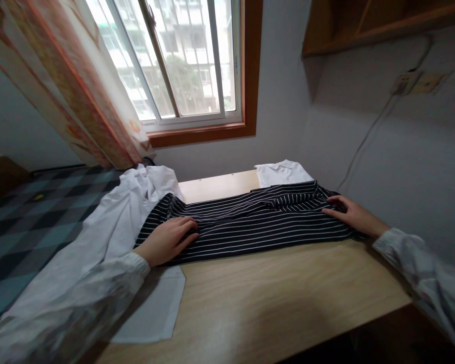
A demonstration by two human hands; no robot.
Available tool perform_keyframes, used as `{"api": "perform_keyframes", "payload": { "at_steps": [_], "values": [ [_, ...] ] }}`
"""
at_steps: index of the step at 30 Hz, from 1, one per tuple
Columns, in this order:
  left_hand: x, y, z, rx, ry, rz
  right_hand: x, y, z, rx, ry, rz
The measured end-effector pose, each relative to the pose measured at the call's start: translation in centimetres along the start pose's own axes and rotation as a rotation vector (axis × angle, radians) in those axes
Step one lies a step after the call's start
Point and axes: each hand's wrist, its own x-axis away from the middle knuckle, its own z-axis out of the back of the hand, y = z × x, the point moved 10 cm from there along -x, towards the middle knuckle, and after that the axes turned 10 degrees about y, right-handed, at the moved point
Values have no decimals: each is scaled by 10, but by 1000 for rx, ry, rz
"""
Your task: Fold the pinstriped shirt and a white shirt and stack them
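Note:
A black garment with thin white stripes (250, 227) lies stretched lengthwise across the wooden table (273, 298). On its left end rests my left hand (170, 240), palm down with the fingers extended over the cloth. My right hand (345, 215) is at the far right end, fingers apart and touching the fabric. Folds bunch up along the garment's upper right part. White cloth (109, 227) lies crumpled beside the left end and runs down under my left arm. What kind of garment the striped one is, I cannot tell.
A folded white shirt (284, 173) lies behind the striped cloth at the back. To the left is a bed with a checked cover (34, 217). A window (174, 65) with a curtain (72, 76) is ahead. A wooden shelf (382, 30) and a cable (367, 134) are on the right.

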Motion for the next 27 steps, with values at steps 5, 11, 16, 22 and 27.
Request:
{"api": "perform_keyframes", "payload": {
  "at_steps": [5, 11, 16, 22, 27],
  "values": [
    [-12, -19, -15, -92, 0, 99, -9, -5, -13, 33, -36, -36],
    [-10, -27, -21, -17, -51, 90, 7, -7, -12, -233, -127, -218],
    [-6, -27, -19, 10, -11, 118, 16, -7, -14, -361, -159, -345],
    [-10, -29, -22, -38, -10, 158, 17, -6, -15, -354, -174, -368],
    [-16, -28, -27, 16, -47, 124, 16, -5, -12, -364, -122, -358]
  ]
}}
